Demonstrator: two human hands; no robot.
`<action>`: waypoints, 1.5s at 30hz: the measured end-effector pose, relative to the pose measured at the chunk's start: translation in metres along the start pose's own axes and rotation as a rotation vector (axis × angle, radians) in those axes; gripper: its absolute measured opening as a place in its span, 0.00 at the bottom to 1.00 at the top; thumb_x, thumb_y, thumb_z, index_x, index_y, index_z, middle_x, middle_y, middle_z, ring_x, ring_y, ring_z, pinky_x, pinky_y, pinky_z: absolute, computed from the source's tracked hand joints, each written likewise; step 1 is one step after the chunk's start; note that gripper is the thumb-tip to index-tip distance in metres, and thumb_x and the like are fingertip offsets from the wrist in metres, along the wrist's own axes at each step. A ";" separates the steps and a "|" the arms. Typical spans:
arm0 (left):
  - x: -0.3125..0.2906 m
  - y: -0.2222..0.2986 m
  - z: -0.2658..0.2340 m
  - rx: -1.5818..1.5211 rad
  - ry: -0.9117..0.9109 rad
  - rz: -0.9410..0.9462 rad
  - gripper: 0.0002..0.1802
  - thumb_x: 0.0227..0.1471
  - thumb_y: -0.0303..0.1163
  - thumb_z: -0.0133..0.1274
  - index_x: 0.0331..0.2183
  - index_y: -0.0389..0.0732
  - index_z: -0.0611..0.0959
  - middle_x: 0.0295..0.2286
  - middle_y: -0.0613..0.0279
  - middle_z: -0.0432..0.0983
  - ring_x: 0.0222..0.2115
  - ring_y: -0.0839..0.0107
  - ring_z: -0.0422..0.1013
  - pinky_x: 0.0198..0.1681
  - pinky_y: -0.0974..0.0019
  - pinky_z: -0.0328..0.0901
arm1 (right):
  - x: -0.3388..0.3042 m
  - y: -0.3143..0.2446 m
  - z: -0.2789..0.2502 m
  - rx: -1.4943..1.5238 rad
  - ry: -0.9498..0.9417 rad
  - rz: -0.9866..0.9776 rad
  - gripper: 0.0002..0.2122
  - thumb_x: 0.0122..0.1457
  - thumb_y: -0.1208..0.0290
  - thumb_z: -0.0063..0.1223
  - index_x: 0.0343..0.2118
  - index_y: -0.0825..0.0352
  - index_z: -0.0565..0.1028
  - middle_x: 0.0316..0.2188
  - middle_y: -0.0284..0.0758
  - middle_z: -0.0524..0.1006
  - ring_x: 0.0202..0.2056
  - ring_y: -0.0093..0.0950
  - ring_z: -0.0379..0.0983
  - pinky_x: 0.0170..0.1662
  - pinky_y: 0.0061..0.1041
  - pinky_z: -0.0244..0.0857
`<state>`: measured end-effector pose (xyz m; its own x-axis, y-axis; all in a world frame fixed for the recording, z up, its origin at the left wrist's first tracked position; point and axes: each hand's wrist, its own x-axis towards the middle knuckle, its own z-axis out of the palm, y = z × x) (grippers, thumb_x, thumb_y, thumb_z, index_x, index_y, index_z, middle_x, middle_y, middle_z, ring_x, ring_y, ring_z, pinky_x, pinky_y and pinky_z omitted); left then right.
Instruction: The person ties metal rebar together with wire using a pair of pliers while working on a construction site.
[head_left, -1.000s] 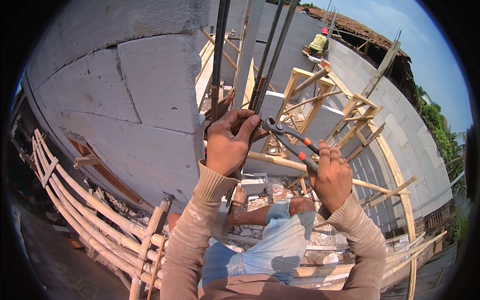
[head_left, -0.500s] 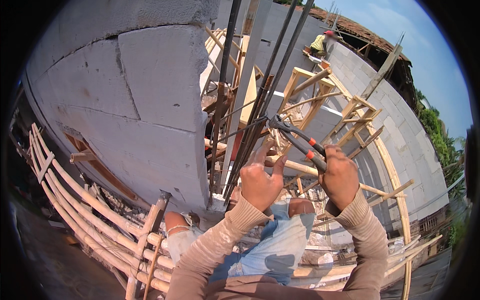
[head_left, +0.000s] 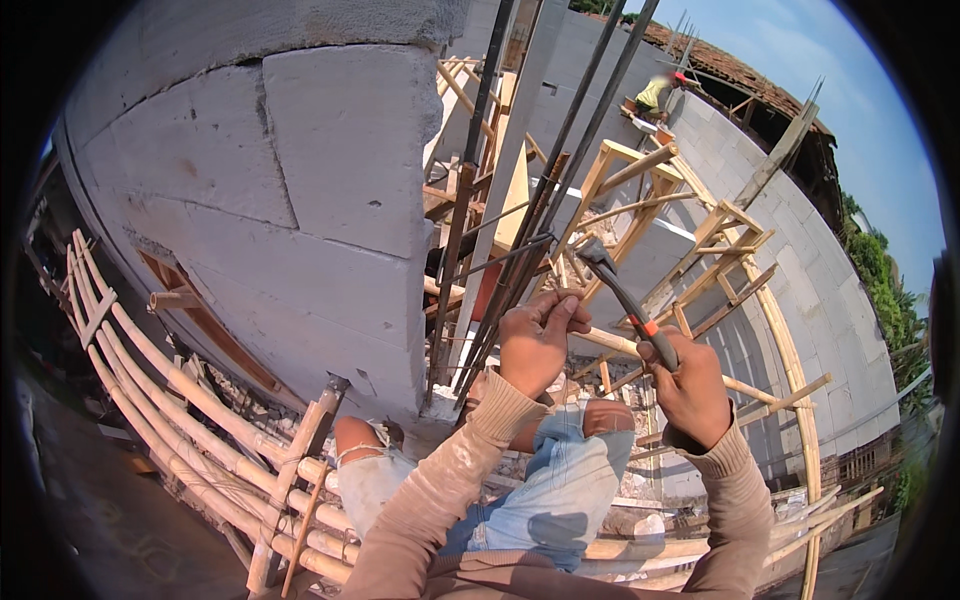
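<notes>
A pair of pincers (head_left: 624,288) with dark, red-banded handles is gripped in my right hand (head_left: 692,388), its head tilted up and toward the left. My left hand (head_left: 536,342) is closed in a pinch just below and left of the pincers' head. Whatever sits between those fingertips is too small to make out. Right behind my left hand rise several dark steel bars (head_left: 552,190) of an upright column cage. A short bent rod end (head_left: 522,243) sticks out from the bars toward the pincers' head.
To the left stands a grey block wall (head_left: 340,180). Bamboo poles (head_left: 205,415) run along the lower left. Wooden scaffold frames (head_left: 735,235) and a long bamboo pole (head_left: 785,360) stand at right. Another person (head_left: 655,95) works at the far block wall (head_left: 800,270).
My left hand's spread fingers have come together into a pinch. My right hand has moved slightly right and down, and the pincers have turned, their handles now looking closer together.
</notes>
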<state>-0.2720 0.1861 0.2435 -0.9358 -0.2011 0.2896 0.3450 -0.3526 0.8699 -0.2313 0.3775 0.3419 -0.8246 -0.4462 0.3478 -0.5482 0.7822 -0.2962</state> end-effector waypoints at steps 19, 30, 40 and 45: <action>-0.083 0.000 -0.084 0.568 0.023 0.093 0.08 0.46 0.20 0.66 0.34 0.31 0.89 0.28 0.58 0.82 0.30 0.75 0.74 0.33 0.74 0.66 | -0.494 0.012 0.250 -0.141 -0.088 1.459 0.25 0.60 0.53 0.57 0.49 0.70 0.68 0.46 0.50 0.72 0.47 0.52 0.71 0.45 0.48 0.67; -0.073 0.004 -0.074 0.468 0.363 -0.007 0.13 0.46 0.21 0.68 0.36 0.28 0.85 0.24 0.57 0.81 0.23 0.75 0.75 0.28 0.75 0.68 | -0.506 -0.007 0.266 -0.044 -0.236 1.515 0.30 0.57 0.52 0.59 0.54 0.70 0.63 0.53 0.49 0.66 0.53 0.51 0.66 0.49 0.50 0.64; -0.087 0.004 -0.087 0.329 0.331 -0.093 0.08 0.46 0.20 0.67 0.30 0.31 0.84 0.23 0.56 0.82 0.22 0.74 0.76 0.25 0.74 0.68 | -0.311 0.027 0.171 0.002 0.426 0.964 0.25 0.61 0.67 0.55 0.57 0.78 0.63 0.53 0.53 0.65 0.56 0.51 0.62 0.61 0.47 0.54; -0.096 0.000 -0.059 0.206 0.159 -0.148 0.05 0.48 0.18 0.65 0.29 0.32 0.84 0.25 0.57 0.82 0.23 0.75 0.76 0.27 0.74 0.70 | -0.134 -0.020 0.156 0.382 0.441 0.119 0.20 0.65 0.71 0.51 0.56 0.77 0.68 0.51 0.53 0.70 0.52 0.48 0.68 0.57 0.44 0.62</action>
<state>-0.1777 0.1515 0.1917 -0.9460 -0.3075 0.1021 0.1688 -0.1988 0.9654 -0.1317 0.3537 0.1622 -0.7923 -0.0780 0.6052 -0.5345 0.5670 -0.6267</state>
